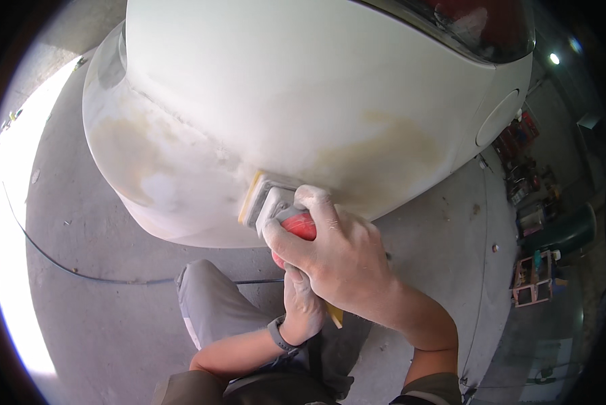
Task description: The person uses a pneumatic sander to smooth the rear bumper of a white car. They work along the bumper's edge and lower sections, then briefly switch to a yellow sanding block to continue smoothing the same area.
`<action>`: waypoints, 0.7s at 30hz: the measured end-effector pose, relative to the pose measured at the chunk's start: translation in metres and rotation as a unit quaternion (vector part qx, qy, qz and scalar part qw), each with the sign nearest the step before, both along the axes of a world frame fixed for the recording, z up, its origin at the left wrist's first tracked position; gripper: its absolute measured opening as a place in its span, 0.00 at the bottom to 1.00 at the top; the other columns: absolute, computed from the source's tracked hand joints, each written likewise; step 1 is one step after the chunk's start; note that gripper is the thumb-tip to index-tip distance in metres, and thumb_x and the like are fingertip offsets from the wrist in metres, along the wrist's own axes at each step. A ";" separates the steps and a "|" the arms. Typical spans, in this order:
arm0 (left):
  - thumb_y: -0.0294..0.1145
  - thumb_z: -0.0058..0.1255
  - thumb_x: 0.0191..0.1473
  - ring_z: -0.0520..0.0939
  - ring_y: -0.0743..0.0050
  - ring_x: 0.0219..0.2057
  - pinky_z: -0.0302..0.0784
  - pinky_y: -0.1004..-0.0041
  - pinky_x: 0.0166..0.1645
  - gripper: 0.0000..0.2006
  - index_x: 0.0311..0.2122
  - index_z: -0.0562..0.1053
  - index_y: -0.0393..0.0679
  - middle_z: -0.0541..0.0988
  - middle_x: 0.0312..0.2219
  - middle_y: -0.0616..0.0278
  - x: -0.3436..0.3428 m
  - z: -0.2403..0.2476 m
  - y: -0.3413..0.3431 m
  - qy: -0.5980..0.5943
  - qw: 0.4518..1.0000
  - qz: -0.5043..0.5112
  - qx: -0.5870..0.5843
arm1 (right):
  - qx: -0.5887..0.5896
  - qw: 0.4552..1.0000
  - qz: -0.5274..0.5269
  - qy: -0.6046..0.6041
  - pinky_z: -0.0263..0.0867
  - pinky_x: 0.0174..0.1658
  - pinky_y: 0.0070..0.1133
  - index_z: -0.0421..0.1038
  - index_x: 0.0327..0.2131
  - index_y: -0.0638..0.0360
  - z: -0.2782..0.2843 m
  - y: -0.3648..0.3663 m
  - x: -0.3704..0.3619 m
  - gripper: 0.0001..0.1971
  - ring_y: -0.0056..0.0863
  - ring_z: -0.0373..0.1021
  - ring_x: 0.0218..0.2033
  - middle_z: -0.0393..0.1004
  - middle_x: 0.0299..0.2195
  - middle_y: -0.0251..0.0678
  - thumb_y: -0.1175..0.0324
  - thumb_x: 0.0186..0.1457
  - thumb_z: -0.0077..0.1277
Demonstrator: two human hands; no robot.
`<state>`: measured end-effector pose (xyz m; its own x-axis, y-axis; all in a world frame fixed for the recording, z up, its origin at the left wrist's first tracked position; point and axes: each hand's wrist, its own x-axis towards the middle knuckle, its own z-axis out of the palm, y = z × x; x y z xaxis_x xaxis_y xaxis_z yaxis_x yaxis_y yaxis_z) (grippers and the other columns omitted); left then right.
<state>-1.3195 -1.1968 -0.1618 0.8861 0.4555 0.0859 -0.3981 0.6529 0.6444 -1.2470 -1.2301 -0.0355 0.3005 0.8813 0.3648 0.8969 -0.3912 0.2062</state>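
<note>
Dusty fingers of my right hand (347, 253) wrap the red and grey body of a power sander (300, 225). Its flat rectangular pad (255, 199), with a yellowish edge, lies against the white car bumper (195, 209). Below it, my left hand (301, 307) grips the sander's rear end, its fingers partly hidden by the right hand. A yellow strip (334, 315) shows beneath my right wrist; its kind is unclear. Sanding dust and yellowish patches (384, 148) mark the bumper on both sides of the pad.
A dark hose (80, 273) runs across the grey concrete floor (100, 229) behind my knee (215, 297). The car's tail light (481, 27) is at the upper right. A green cylinder (562, 229) and a small rack (533, 280) stand along the right side.
</note>
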 end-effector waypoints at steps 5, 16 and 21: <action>0.67 0.29 0.72 0.72 0.68 0.61 0.68 0.65 0.66 0.40 0.68 0.59 0.36 0.70 0.61 0.56 -0.005 -0.020 0.003 -0.011 0.996 -0.075 0.039 | 0.098 0.995 -0.018 -0.011 0.77 0.29 0.32 0.79 0.49 0.37 -0.009 0.000 0.001 0.25 0.36 0.77 0.29 0.69 0.49 0.43 0.64 0.42 0.66; 0.59 0.36 0.75 0.73 0.63 0.62 0.70 0.64 0.65 0.34 0.71 0.56 0.39 0.68 0.64 0.54 -0.067 -0.054 0.054 0.110 0.957 0.079 0.258 | 0.165 0.986 0.002 0.029 0.74 0.24 0.24 0.77 0.49 0.42 -0.053 0.029 -0.032 0.19 0.30 0.73 0.27 0.71 0.48 0.45 0.65 0.52 0.61; 0.55 0.44 0.73 0.76 0.71 0.36 0.71 0.68 0.43 0.29 0.55 0.70 0.33 0.78 0.40 0.58 -0.007 -0.041 0.021 0.068 0.971 -0.084 0.213 | 0.345 0.932 -0.055 0.101 0.77 0.35 0.36 0.78 0.52 0.42 -0.088 -0.039 0.007 0.22 0.46 0.76 0.40 0.67 0.50 0.49 0.55 0.53 0.66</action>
